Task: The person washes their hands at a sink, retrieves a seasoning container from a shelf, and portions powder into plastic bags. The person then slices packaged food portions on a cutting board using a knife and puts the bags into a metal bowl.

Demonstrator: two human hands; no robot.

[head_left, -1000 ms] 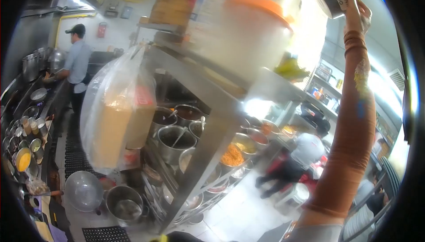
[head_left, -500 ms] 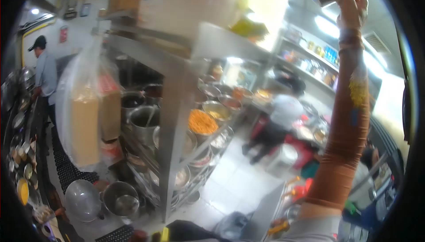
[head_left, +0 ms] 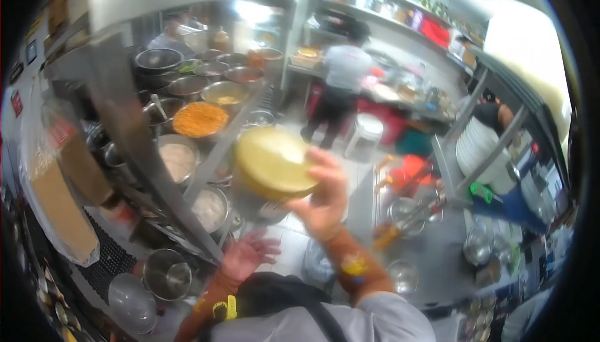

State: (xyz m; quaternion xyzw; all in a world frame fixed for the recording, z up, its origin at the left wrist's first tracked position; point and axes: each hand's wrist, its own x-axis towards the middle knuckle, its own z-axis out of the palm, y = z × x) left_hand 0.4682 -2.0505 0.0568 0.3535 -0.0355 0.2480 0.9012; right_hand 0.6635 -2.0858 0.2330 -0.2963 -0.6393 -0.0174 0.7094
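My right hand (head_left: 325,189) grips a round tub with a yellowish lid (head_left: 269,160) by its side. The tub is tilted in front of me; its lower part looks grey with a blurred label, and its contents are hidden. Below it, my left hand (head_left: 250,254) is empty with fingers apart, near the tub but not touching it. A yellow-and-black watch (head_left: 225,307) is on my left wrist. To the left of the tub, bowls of food stand on a metal rack, among them a bowl of shredded orange food (head_left: 200,119) and a bowl of pale pink food (head_left: 178,157).
A steel rack post (head_left: 134,110) rises close on my left. A large metal pot (head_left: 167,274) and a clear plastic tub (head_left: 131,303) sit low at left. On the right is a steel counter (head_left: 437,267) with bowls and utensils. A person (head_left: 345,70) stands beyond, near a white stool (head_left: 364,132).
My raised right arm has come down from overhead, bringing the tub in front of me. My left hand has come into view below it. The view has turned right and downward.
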